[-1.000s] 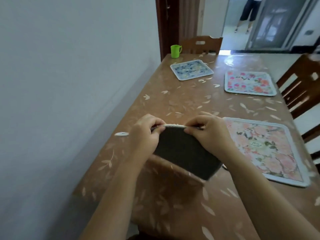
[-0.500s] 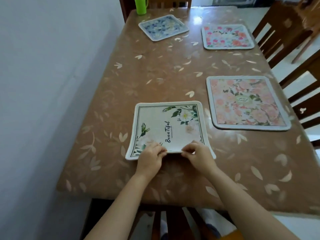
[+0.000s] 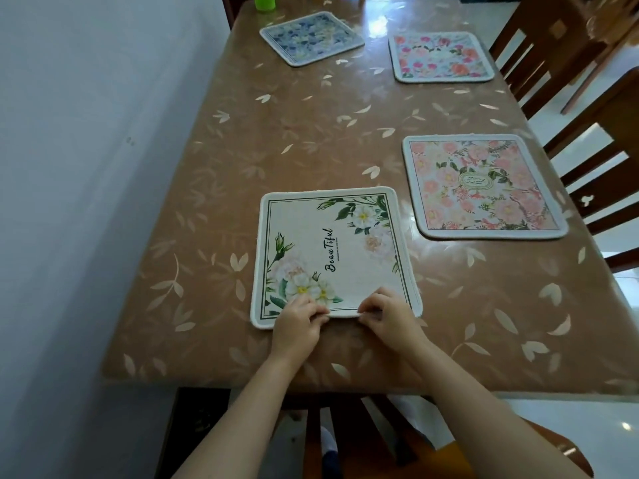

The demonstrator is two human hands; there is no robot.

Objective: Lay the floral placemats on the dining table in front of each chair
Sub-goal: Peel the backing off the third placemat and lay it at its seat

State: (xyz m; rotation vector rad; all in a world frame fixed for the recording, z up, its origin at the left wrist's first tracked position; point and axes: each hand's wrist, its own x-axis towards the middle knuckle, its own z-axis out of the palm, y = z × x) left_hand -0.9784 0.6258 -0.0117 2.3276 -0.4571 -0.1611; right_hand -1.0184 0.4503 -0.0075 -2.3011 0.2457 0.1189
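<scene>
A cream placemat (image 3: 332, 250) with white flowers and the word "Beautiful" lies flat on the brown dining table (image 3: 311, 140), near its front edge. My left hand (image 3: 299, 321) and my right hand (image 3: 389, 314) both pinch the mat's near edge, a little apart from each other. A pink floral placemat (image 3: 482, 186) lies to the right, in front of a chair. Farther back lie a second pink floral placemat (image 3: 441, 57) and a blue floral placemat (image 3: 311, 38).
Wooden chairs (image 3: 567, 63) stand along the table's right side, and another chair (image 3: 345, 430) is under the front edge below my arms. A green cup (image 3: 264, 1) sits at the far left corner. A white wall (image 3: 86, 167) runs along the table's left side.
One second ago both hands held the cream mat upright above the table, its dark back facing me. It went down flat, face up, half a second ago and has barely shifted since.
</scene>
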